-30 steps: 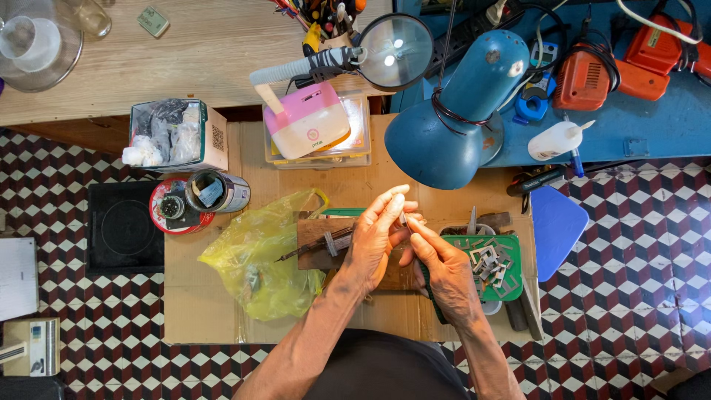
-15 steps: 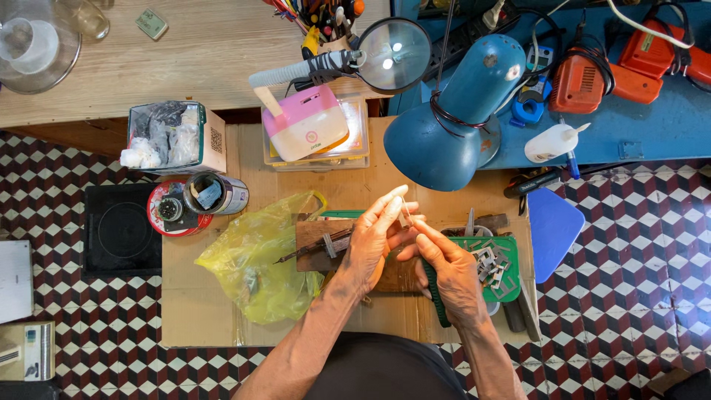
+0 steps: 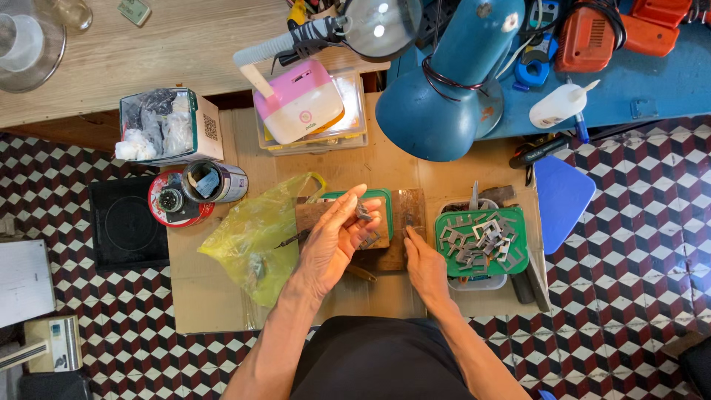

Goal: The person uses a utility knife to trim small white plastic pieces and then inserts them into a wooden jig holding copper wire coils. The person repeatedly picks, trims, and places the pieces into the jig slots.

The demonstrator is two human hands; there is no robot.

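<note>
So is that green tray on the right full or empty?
Partly full: the green tray holds a loose heap of small grey metal pieces.

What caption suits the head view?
Left hand holds small metal pieces; right hand rests beside a green lid of more.

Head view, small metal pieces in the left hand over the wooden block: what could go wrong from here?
1. The left hand pinches the small metal pieces only at the fingertips, so one could slip onto the cluttered cardboard.
2. The green lid heaped with loose metal pieces sits just beside the right hand; a nudge might scatter them.
3. The yellow plastic bag lies against the left wrist and may snag or hide a dropped piece.
</note>
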